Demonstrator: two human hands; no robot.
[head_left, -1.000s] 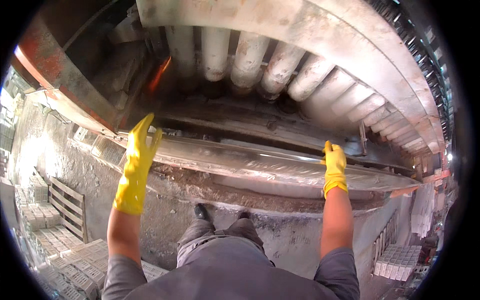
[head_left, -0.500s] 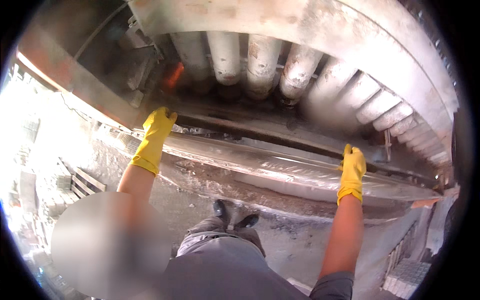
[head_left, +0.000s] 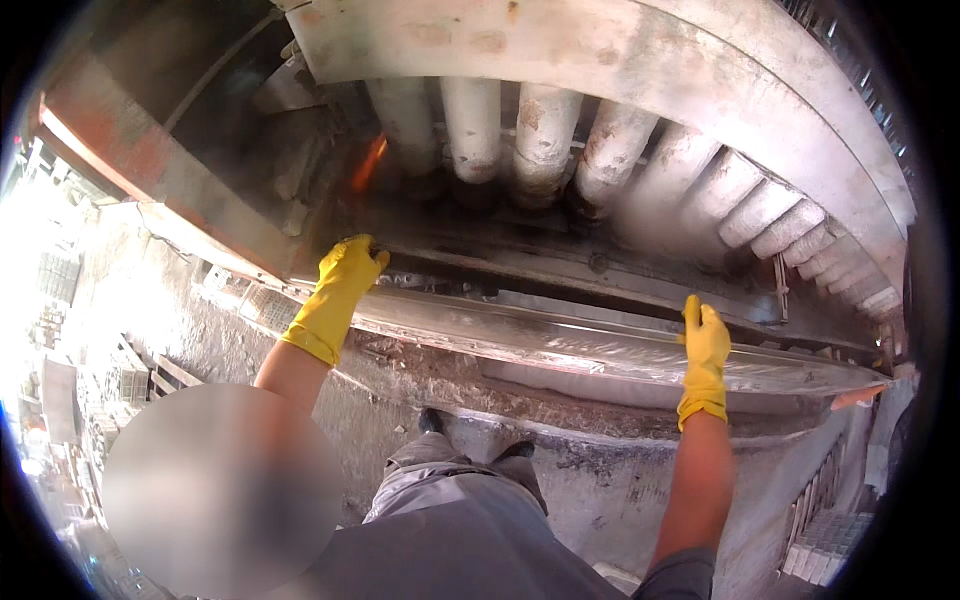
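Both my hands wear yellow rubber gloves and reach forward over the machine's near edge. My left hand point(head_left: 350, 268) is closed at the left end of a long dark-edged strip point(head_left: 540, 293) that runs across in front of me. Farther right along the same strip, my right hand point(head_left: 707, 335) is closed too, its fingers bent inward. What lies within the fingers of either hand is hidden. Just nearer to me than the strip, a pale, shiny metal beam point(head_left: 570, 343) extends from left to right.
Beyond my hands, a row of thick whitish cylinders point(head_left: 472, 130) hangs beneath a curved pale frame point(head_left: 450, 45). A reddish beam point(head_left: 150, 165) slopes in at left. An orange glow point(head_left: 370, 163) shows behind my left hand. Stacked blocks point(head_left: 825, 545) stand at lower right.
The whole view has shifted, so the machine sits slightly lower and farther right. Both hands remain closed along the strip, and my left hand appears lower and more to the right.
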